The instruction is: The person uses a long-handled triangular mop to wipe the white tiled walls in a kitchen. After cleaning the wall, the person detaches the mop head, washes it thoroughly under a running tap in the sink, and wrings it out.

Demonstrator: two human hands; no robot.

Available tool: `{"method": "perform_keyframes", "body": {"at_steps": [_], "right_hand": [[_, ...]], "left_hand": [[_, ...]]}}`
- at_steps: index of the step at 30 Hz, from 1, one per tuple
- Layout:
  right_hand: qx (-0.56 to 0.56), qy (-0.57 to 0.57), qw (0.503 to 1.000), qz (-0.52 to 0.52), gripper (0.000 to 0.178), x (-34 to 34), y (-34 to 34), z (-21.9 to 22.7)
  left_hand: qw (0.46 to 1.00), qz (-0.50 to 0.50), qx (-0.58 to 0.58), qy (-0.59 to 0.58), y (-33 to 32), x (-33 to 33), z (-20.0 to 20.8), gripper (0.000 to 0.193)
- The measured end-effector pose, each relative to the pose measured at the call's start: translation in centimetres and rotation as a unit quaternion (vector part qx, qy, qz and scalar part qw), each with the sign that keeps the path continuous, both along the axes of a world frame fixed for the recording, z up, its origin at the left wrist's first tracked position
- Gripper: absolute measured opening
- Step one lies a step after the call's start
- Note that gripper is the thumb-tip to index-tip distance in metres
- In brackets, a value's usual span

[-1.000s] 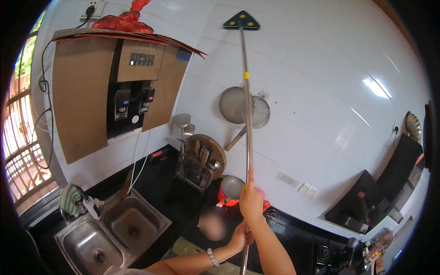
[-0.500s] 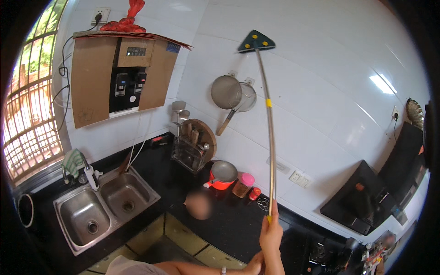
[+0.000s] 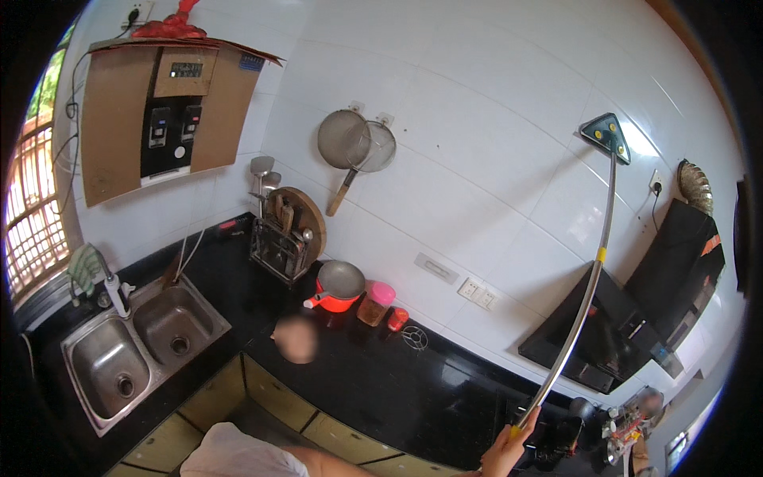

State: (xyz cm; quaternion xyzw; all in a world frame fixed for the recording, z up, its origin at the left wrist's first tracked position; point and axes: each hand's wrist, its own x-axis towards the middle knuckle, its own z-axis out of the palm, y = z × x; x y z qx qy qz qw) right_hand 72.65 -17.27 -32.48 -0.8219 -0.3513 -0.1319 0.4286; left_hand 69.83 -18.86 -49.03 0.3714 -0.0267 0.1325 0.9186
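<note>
A long-handled mop [image 3: 569, 338] with a silver pole slants up across the right half of the view. Its dark green triangular head [image 3: 607, 138] with yellow round spots is up against the white tiled wall [image 3: 477, 119]. Near the lower edge, my right hand [image 3: 509, 447] is closed round the pole by its yellow ring. My left forearm comes in along the bottom, but the hand itself lies outside the picture.
A black range hood [image 3: 612, 334] and a ribbed duct [image 3: 695, 188] are right of the pole. Two strainers [image 3: 344, 141] hang on the wall. A red pan [image 3: 339, 288] and a pink-lidded jar [image 3: 376, 304] stand on the black counter [image 3: 358, 358], left of them a double sink [image 3: 111, 362].
The mop head has moved right and somewhat lower along the wall, and the pole now leans right. My right hand has shifted right and down; my left hand has dropped out of view.
</note>
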Motion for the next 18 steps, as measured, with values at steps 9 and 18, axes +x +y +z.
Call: {"method": "perform_keyframes", "body": {"at_steps": [9, 18], "right_hand": [[-0.013, -0.066, 0.998, 0.018, 0.05, -1.9, 2.5, -5.6], [-0.006, -0.022, 0.993, 0.116, 0.065, -10.8, 7.9, -5.5]], "left_hand": [[0.998, 0.051, 0.009, 0.038, 3.0, -3.9, -0.2, 0.042], [0.997, 0.063, -0.011, 0.053, 8.3, -9.5, -0.2, 0.038]]}}
